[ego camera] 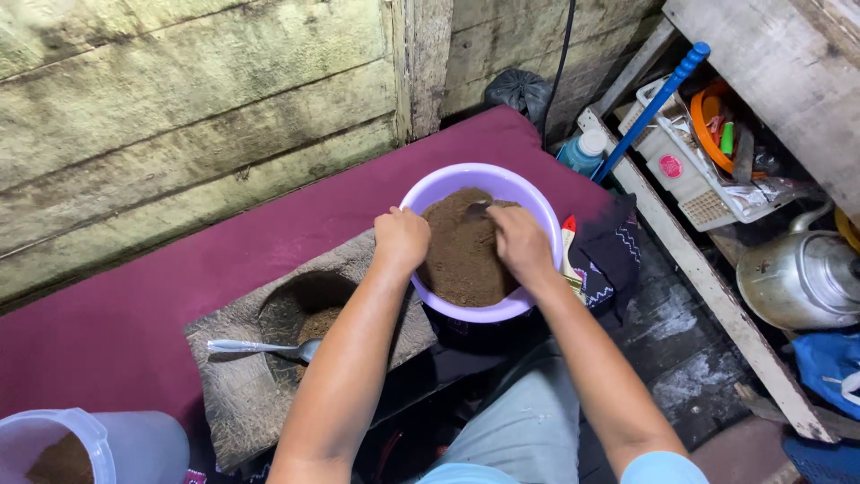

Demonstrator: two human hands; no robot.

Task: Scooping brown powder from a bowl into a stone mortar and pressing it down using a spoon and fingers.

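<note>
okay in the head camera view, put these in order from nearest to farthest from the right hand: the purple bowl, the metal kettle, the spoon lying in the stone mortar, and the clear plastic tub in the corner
From the right hand:
1. Purple bowl, directly under the hand, which reaches into its brown powder.
2. Spoon in the stone mortar, to the left past the left arm.
3. Metal kettle, far right by the shelf.
4. Clear plastic tub, bottom-left corner.

Rustic home kitchen, plank walls [179, 116], kettle [797, 273], dish rack [694, 184]

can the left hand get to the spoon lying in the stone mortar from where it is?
Probably yes. The left hand grips the purple bowl's rim, beside the mortar; the spoon lies uncovered with nothing between.
</note>
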